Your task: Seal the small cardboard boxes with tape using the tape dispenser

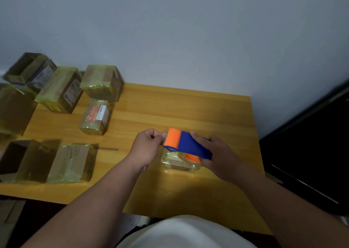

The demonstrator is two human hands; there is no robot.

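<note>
A blue and orange tape dispenser (186, 143) hovers over a small cardboard box (176, 161) wrapped in clear yellowish tape on the wooden table (188, 111). My right hand (215, 153) grips the dispenser's blue body from the right. My left hand (148, 145) is curled with its fingertips pinched at the dispenser's orange front end, where the tape comes out; the tape end itself is too small to make out. The box is partly hidden under the dispenser.
Several taped cardboard boxes lie on the table's left side: one small labelled box (95, 116), a flat one (72, 162), an open-sided one (22, 159), and others at the back left (102, 82). A dark cabinet (311, 153) stands right of the table.
</note>
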